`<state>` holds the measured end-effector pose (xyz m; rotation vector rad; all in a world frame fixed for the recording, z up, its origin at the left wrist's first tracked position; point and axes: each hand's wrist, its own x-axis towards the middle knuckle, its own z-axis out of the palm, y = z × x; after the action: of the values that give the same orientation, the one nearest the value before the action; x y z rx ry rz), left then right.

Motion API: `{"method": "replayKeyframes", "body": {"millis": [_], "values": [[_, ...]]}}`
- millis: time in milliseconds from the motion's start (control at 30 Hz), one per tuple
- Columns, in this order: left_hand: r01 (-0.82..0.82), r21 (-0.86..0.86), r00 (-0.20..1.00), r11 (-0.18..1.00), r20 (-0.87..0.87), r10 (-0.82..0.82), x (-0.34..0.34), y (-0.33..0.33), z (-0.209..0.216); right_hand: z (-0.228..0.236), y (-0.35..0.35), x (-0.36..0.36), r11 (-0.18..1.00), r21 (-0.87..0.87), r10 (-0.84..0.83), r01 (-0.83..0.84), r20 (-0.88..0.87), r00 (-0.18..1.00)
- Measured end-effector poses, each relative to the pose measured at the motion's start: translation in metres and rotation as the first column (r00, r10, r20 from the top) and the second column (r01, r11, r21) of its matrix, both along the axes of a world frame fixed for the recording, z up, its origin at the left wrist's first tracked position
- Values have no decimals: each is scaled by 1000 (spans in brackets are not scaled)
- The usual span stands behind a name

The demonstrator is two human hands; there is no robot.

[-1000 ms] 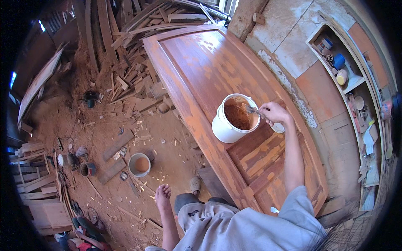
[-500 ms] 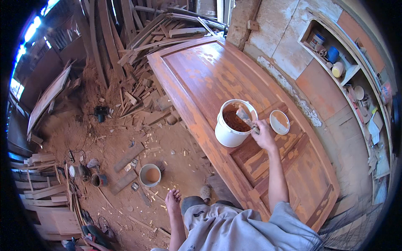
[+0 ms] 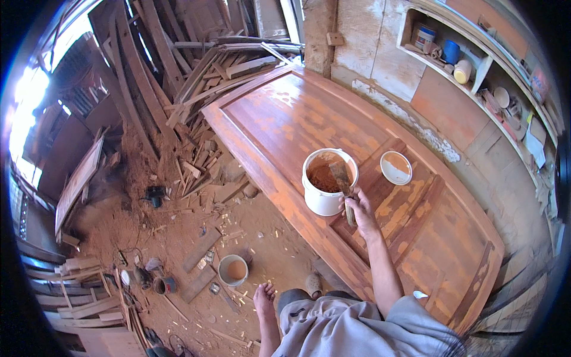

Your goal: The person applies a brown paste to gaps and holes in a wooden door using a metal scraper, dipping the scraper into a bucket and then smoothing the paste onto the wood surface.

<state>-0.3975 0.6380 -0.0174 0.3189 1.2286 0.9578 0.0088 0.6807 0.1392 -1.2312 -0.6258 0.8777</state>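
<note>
My right hand (image 3: 364,215) is closed round the handle of a putty knife (image 3: 341,178), its blade smeared and tilted into the mouth of a white bucket (image 3: 323,203). Inside the bucket is reddish-brown filler paste (image 3: 322,178). The bucket stands on a large wooden door (image 3: 262,134) lying flat, its reddish surface patched with orange-brown filler. Just right of the bucket lies a round white lid (image 3: 397,168) with orange-brown residue. My left hand (image 3: 264,299) hangs low at my side, fingers curled in, with nothing seen in them.
On the floor left of the door stands a tub (image 3: 233,271) of light brown liquid, near loose boards (image 3: 201,249). A heap of wood scraps (image 3: 208,152) sits beyond. Along the right wall runs a shelf (image 3: 440,66) with containers. My shoe (image 3: 313,284) is beside the door.
My right hand has turned, and the putty knife's handle now points down toward me with the blade at the bucket's near right rim. The whole view has swung slightly left.
</note>
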Motion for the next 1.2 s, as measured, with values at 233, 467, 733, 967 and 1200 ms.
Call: {"method": "replayKeyframes", "body": {"millis": [233, 467, 733, 967, 1200], "values": [[223, -44, 973, 974, -42, -225, 14, 0, -30, 1, -76, -4, 818, 576, 522, -4, -738, 428], [671, 339, 708, 659, -557, -435, 126, 4, 21, 33, -240, -5, 798, 595, 364, 98, -605, 709], [834, 509, 264, -213, -707, -656, 296, -55, 77, 33, -466, -82, 633, 292, -432, 716, -634, 641], [694, 585, 176, -419, -703, -689, 358, -182, 177, -28, -532, -82, 115, -133, -692, 984, -722, -17], [384, 468, -384, -796, -703, -599, 384, -298, 185, -96, -596, -70, -160, -369, -978, 916, 182, -97]]}}
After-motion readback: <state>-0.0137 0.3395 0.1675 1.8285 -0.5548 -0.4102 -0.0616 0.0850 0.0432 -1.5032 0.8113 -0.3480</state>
